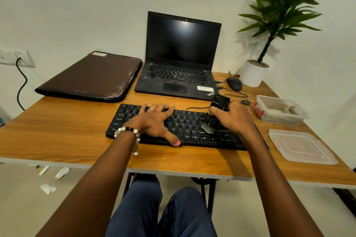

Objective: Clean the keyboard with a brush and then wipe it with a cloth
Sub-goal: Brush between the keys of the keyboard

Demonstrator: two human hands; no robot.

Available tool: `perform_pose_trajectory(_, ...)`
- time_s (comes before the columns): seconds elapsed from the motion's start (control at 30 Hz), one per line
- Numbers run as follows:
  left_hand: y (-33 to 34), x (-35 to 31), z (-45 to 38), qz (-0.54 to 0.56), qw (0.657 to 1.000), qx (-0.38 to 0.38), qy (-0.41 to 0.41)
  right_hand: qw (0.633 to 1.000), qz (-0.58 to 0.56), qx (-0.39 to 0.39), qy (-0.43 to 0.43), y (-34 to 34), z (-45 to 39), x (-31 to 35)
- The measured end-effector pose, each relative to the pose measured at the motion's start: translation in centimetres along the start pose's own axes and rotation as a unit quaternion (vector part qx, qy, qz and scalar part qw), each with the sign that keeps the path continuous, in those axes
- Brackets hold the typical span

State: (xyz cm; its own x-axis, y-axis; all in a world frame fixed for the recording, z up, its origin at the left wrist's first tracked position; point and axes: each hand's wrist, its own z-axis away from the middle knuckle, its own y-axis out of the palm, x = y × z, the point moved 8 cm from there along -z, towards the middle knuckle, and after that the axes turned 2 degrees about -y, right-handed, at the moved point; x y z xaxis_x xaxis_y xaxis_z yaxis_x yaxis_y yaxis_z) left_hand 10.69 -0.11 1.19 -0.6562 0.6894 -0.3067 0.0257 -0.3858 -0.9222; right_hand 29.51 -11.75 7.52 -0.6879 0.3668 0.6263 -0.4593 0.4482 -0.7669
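The left hand (156, 119) lies flat on the left half of the keyboard (179, 127), fingers spread and clamped on nothing, thumb at the near edge – it pins the board to the counter (57, 132). The right hand (234, 117) is closed around a black brush (214, 114), bristles down on the keys just left of that hand, near the right Shift row.

Risks, judged from this posture: heavy bristle pressure could lever a keycap loose; loosened dust may be pushed deeper between keys, or toward the left hand, rather than off the board. If the left hand lifts, the keyboard may skid toward the laptop (179, 59) beyond both hands. The thin keyboard cable (196, 108) runs just beyond the brush and could snag it.

Legible writing: "Ctrl", "Shift", "Alt" on keys near the hands; a white logo on the brush body, unreadable; "ThinkPad" on the laptop palm rest.

No cloth can be identified with certainty – possibly inside the open box (279, 110) right of the right hand
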Motion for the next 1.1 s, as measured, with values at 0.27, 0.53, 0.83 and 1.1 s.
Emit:
perform_pose_trajectory(0.27,-0.2,-0.1,0.1,-0.008,1.0,-0.007,0.001,0.988,-0.132,-0.029,-0.081,3.3,2.3,4.8)
perform_pose_trajectory(0.53,-0.2,-0.2,0.3,-0.008,1.0,-0.014,0.001,0.995,-0.031,0.063,-0.067,3.6,1.0,4.6)
perform_pose_trajectory(0.83,-0.2,0.0,0.2,-0.01,1.0,-0.014,0.002,0.993,-0.047,-0.059,-0.093,3.6,1.8,5.1)
perform_pose_trajectory(1.1,-0.2,-0.2,0.3,-0.01,1.0,-0.015,0.0,0.998,-0.028,-0.046,-0.017,2.3,0.9,3.0)
